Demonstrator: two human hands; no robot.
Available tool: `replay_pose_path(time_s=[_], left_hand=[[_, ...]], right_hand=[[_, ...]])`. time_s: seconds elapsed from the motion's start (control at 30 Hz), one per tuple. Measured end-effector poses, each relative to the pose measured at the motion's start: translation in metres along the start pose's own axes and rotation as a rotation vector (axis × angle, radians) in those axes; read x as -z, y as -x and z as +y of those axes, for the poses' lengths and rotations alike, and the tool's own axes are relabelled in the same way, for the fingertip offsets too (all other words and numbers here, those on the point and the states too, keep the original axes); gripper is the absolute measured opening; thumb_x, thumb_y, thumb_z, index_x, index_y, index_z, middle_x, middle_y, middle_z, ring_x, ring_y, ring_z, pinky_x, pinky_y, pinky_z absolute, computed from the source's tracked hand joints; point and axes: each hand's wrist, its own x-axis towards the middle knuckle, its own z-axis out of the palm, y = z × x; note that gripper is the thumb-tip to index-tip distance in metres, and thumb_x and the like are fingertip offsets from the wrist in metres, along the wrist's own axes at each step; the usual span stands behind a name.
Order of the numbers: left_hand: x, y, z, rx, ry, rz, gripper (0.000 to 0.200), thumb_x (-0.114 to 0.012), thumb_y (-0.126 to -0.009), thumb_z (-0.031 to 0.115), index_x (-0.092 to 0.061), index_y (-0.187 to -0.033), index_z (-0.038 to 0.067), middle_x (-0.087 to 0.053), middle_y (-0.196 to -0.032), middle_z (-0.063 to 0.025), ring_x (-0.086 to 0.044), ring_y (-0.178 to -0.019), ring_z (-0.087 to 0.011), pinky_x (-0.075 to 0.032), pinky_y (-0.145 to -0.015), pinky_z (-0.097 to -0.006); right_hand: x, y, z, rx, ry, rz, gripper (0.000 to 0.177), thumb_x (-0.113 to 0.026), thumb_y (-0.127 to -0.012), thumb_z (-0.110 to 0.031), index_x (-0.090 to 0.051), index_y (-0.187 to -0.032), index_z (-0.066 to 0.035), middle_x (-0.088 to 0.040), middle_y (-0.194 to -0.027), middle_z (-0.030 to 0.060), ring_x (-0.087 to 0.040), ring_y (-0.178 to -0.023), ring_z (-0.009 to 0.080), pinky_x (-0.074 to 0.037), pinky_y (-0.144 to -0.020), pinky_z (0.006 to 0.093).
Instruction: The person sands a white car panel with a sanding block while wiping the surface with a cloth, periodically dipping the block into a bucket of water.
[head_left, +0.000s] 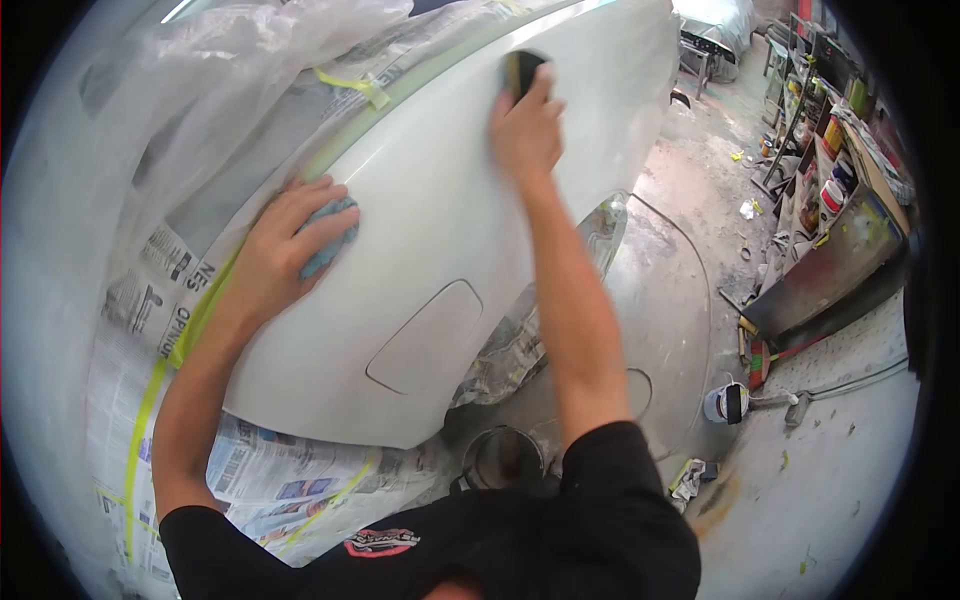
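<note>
A pale, whitish car body panel [420, 220] spans the middle of the head view, with a fuel flap outline [425, 337] low on it. At the panel's upper edge, my right hand [530, 135] grips a dark sanding block [522, 74], which lies against the surface and is slightly blurred. My left hand [275, 245] rests near the panel's left edge, its fingers curled over a blue-grey sponge [332, 238] pressed on the panel. The sponge's underside is hidden by the hand.
Newspaper [290, 480] and yellow-green tape [140, 440] mask the areas around the panel; plastic sheeting [220, 90] covers the upper left. A bucket [503, 432] stands below. Across the floor [690, 190] runs a hose. Cluttered shelves [830, 170] line the right side.
</note>
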Motion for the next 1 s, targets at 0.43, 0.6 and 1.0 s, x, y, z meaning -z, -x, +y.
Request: replay_pose_path(time_s=[0.43, 0.6, 1.0], left_hand=[[-0.001, 0.000, -0.001, -0.004, 0.003, 0.007, 0.047, -0.081, -0.077, -0.002, -0.072, -0.122, 0.010, -0.066, -0.133, -0.0124, -0.061, -0.129, -0.0356, -0.047, -0.112, -0.0513], [0.003, -0.001, 0.001, -0.006, 0.002, 0.010, 0.049, -0.082, -0.077, -0.002, -0.071, -0.123, 0.011, -0.066, -0.133, -0.0123, -0.061, -0.130, -0.0351, -0.047, -0.113, -0.0512], [0.003, -0.003, 0.000, -0.006, -0.002, -0.010, 0.051, -0.081, -0.075, -0.004, -0.071, -0.123, 0.010, -0.066, -0.134, -0.0128, -0.061, -0.130, -0.0352, -0.047, -0.112, -0.0506]], right_hand=[[0.003, -0.010, -0.007, -0.028, 0.025, -0.038, 0.068, -0.064, -0.099, -0.031, -0.033, -0.157, -0.011, -0.058, -0.116, 0.0282, -0.066, -0.099, 0.0450, -0.057, -0.082, 0.0541], [0.003, 0.022, -0.022, 0.061, -0.035, 0.054, 0.067, -0.065, -0.097, -0.029, -0.039, -0.156, -0.011, -0.059, -0.114, 0.0270, -0.068, -0.092, 0.0436, -0.057, -0.080, 0.0528], [-0.003, -0.005, -0.010, 0.054, -0.085, 0.086, 0.067, -0.068, -0.096, -0.030, -0.042, -0.155, -0.013, -0.061, -0.108, 0.0240, -0.068, -0.092, 0.0425, -0.057, -0.078, 0.0514]])
